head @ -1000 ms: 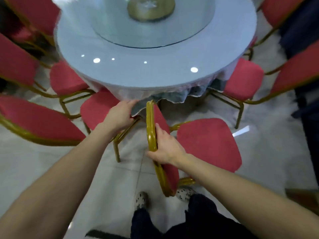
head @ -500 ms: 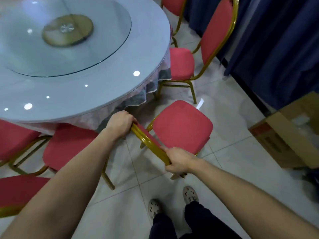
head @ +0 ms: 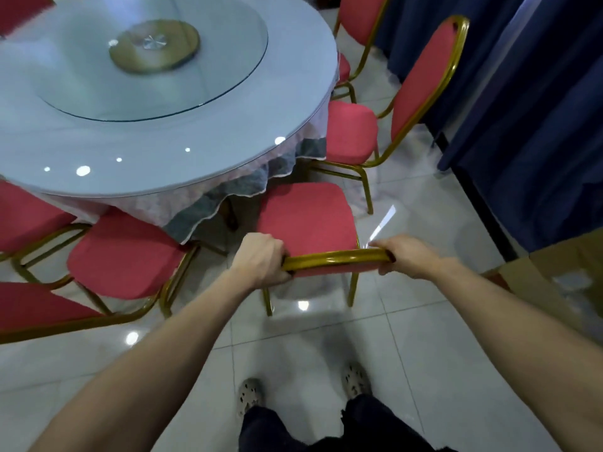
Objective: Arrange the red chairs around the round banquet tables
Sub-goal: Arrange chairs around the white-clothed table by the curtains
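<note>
Left hand (head: 261, 259) and right hand (head: 403, 256) grip the red chair (head: 305, 216) backrest's gold top rail; push it squarely, seat under the round banquet table (head: 195, 158), avoiding the tablecloth (head: 228, 194).

A red chair (head: 305, 216) with a gold frame stands upright, its seat facing the round table (head: 202, 125), front edge under the cloth. More red chairs (head: 352, 132) ring the table.

Glossy pale floor tiles (head: 408, 337) reflect ceiling lights; dark blue curtains (head: 538, 109) hang along the right.
</note>
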